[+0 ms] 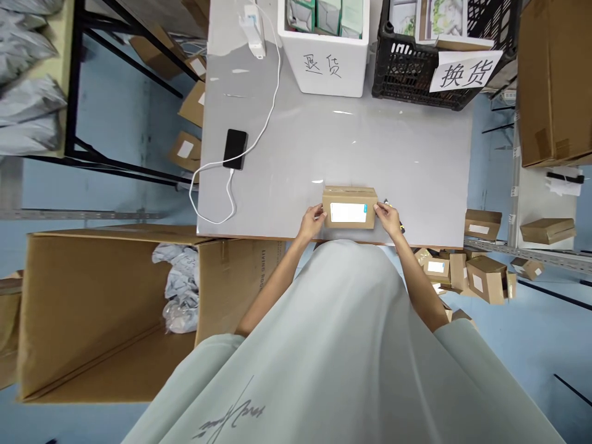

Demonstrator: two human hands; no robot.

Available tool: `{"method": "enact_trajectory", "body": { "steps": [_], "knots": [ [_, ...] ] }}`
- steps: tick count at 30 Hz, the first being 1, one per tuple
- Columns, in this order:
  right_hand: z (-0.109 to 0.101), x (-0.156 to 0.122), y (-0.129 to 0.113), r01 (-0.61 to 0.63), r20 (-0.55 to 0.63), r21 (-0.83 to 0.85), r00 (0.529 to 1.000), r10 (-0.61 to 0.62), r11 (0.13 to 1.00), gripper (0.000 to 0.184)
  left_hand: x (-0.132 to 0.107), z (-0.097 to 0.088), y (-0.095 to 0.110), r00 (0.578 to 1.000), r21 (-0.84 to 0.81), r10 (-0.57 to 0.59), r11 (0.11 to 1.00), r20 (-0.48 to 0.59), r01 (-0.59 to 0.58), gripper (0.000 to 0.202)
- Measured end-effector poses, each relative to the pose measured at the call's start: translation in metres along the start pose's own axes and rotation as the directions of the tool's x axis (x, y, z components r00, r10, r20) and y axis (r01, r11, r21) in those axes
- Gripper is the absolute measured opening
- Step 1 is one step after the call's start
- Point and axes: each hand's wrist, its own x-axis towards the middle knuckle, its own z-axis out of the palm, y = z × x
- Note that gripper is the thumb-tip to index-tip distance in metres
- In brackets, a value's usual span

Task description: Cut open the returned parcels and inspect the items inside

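A small brown cardboard box (349, 192) with a white label (348, 213) sits near the front edge of the table, between my hands. My left hand (312, 220) pinches its left end, and my right hand (388, 218) grips the right end at the upper corner. The label faces up toward me. Partly hidden behind my right hand lies a slim black and yellow tool (401, 227), probably a cutter; most of it is covered.
A black phone (235, 148) on a white cable lies on the grey table (277, 172). Farther back stand a white bin (324, 65) and a black crate (407, 77), both holding packages. A large open carton (111, 308) with crumpled bags is at left; several boxes (485, 280) lie at right.
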Motion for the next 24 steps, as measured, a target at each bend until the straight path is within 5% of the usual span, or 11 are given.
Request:
{"method": "enact_trajectory", "body": {
  "steps": [10, 17, 24],
  "knots": [
    [0.006, 0.026, -0.006, -0.038, -0.015, 0.016, 0.999, 0.038, 0.999, 0.073, 0.026, 0.001, 0.016, 1.0, 0.065, 0.026, 0.998, 0.007, -0.027, 0.04],
    [-0.007, -0.015, -0.011, 0.042, 0.016, 0.065, 0.999, -0.044, 0.997, 0.065, -0.007, 0.007, 0.022, 0.999, -0.084, 0.018, 0.996, -0.039, -0.021, 0.049],
    [-0.007, -0.053, -0.014, -0.093, 0.101, 0.124, 0.992, 0.081, 0.988, 0.075, -0.042, 0.005, 0.027, 1.0, -0.114, -0.023, 0.993, -0.004, 0.022, 0.067]
  ]
}}
